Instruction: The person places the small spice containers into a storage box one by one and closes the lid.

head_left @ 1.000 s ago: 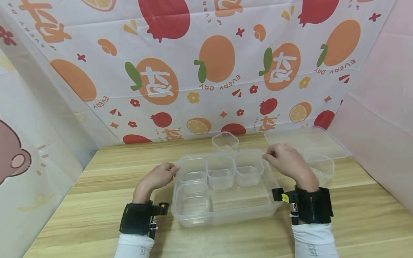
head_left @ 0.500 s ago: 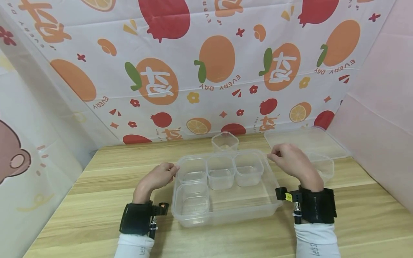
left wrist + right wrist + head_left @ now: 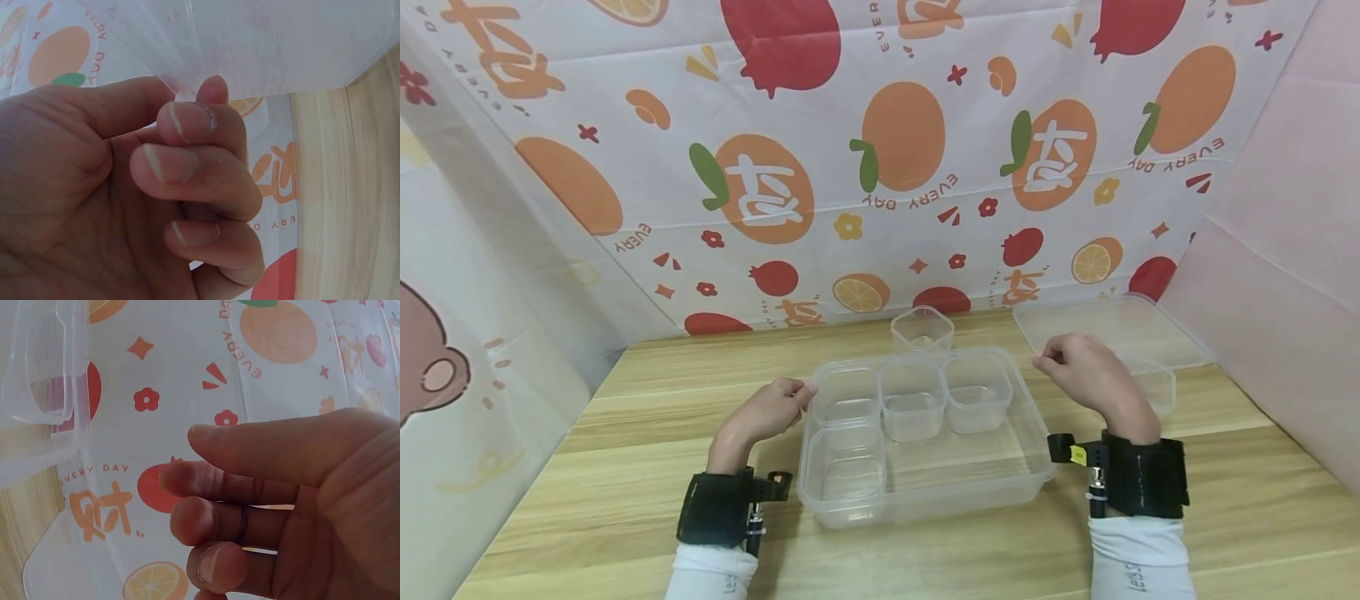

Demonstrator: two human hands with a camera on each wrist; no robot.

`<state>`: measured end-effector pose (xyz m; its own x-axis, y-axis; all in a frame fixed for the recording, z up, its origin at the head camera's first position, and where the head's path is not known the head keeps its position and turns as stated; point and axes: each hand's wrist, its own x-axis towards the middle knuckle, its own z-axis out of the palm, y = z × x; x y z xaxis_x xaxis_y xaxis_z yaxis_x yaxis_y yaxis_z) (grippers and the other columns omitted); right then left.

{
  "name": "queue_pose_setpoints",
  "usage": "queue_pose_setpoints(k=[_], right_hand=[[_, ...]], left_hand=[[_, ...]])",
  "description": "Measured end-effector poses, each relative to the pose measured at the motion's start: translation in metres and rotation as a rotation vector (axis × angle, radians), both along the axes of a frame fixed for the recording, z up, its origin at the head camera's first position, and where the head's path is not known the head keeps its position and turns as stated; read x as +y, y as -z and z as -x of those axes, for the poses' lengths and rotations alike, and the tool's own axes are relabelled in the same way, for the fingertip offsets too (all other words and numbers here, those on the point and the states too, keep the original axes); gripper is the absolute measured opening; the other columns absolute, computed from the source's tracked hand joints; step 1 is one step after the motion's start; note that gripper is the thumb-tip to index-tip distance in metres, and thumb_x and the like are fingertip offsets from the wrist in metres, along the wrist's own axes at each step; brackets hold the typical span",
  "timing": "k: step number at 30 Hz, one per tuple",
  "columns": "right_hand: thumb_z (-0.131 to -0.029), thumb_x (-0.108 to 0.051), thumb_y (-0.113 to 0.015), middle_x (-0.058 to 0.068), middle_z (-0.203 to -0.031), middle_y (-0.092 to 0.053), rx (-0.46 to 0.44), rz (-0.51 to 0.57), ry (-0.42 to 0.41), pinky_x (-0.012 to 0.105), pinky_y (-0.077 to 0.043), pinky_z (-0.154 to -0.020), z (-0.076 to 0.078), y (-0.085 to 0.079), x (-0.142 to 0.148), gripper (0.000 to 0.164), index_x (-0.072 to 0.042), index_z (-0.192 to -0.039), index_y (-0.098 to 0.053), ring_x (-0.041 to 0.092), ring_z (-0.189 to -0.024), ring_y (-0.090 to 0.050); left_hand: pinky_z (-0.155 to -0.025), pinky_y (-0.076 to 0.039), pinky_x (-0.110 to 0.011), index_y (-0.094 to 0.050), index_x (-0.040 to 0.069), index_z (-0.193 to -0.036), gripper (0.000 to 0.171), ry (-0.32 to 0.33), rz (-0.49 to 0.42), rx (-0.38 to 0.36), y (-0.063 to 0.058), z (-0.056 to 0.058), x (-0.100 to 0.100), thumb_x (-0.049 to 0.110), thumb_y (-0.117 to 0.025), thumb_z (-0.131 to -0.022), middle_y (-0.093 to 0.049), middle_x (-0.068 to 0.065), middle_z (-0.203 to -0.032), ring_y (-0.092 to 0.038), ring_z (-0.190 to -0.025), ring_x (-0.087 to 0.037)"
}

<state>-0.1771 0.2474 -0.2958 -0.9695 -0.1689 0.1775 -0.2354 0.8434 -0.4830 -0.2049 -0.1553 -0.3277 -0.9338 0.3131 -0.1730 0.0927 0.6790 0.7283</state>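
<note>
A large clear plastic box [image 3: 955,497] stands on the wooden table, holding several small clear cups [image 3: 913,421] along its back and left side. My left hand [image 3: 772,410] pinches the box's left rim between thumb and index finger; the left wrist view shows the box wall [image 3: 281,56] in that pinch, with the other fingers curled below. To the right of the box, my right hand [image 3: 1092,377] hovers apart from it. In the right wrist view its thumb and loosely bent fingers [image 3: 194,519] have nothing between them, and the box corner [image 3: 80,419] appears at left.
Behind the box stands another clear cup [image 3: 922,337]. A further clear container [image 3: 1159,390], partly hidden by my right hand, lies at the right. A flat clear lid [image 3: 1120,325] rests at the back right, near the fruit-patterned cloth [image 3: 820,275] backing the table.
My right hand has drifted right, away from the box's back right corner, over the clear container. The left hand and the box have stayed in place.
</note>
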Motion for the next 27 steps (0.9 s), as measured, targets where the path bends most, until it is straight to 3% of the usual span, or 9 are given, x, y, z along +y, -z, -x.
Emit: queue_pose_setpoints(k=[17, 27], right_hand=[[-0.098, -0.011, -0.062, 0.007, -0.074, -0.056, -0.045, -0.018, 0.071, 0.037, -0.041, -0.061, -0.001, 0.005, 0.027, 0.019, 0.002, -0.086, -0.068, 0.024, -0.069, -0.051], [-0.100, -0.013, -0.060, 0.011, -0.076, -0.054, -0.067, -0.028, 0.162, 0.038, -0.039, -0.060, -0.006, 0.009, 0.050, 0.022, 0.004, -0.087, -0.066, 0.028, -0.071, -0.049]], left_hand=[[-0.054, -0.031, -0.032, -0.063, -0.007, -0.104, 0.034, 0.007, -0.003, 0.001, 0.000, 0.001, -0.002, 0.018, -0.041, -0.110, -0.037, 0.001, -0.059, -0.034, -0.051, -0.015], [-0.055, -0.031, -0.032, -0.063, -0.007, -0.103, 0.035, 0.008, -0.002, -0.002, 0.000, 0.002, -0.002, 0.019, -0.040, -0.110, -0.037, 0.000, -0.060, -0.034, -0.052, -0.015]])
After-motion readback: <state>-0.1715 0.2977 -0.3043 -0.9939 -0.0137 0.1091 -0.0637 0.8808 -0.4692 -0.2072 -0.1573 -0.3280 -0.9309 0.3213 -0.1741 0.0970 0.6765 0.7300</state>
